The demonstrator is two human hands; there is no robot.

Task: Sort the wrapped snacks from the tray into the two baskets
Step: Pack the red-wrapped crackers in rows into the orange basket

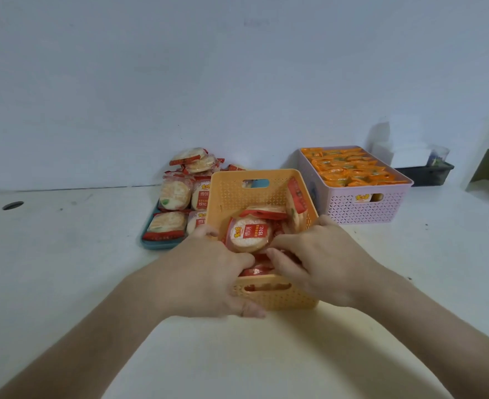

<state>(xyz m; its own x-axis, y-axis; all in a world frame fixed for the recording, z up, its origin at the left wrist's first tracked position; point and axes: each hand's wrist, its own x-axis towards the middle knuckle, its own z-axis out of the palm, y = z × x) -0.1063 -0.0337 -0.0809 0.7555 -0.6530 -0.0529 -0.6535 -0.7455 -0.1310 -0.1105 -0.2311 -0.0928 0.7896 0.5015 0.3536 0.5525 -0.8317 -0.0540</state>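
Centre frame: left hand [217, 272] and right hand [318, 263], fingers curled, grip red cracker packets [250, 234] inside orange basket [254, 174]. Risk: loosely stood packets topple on release.

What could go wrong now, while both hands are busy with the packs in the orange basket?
1. The left hand and right hand both grip the round cracker pack; squeezing may crack it.
2. The tilted pack leaning on the right wall of the orange basket might topple onto the others.
3. The loose pile at the back of the teal tray could slide off when reached for.
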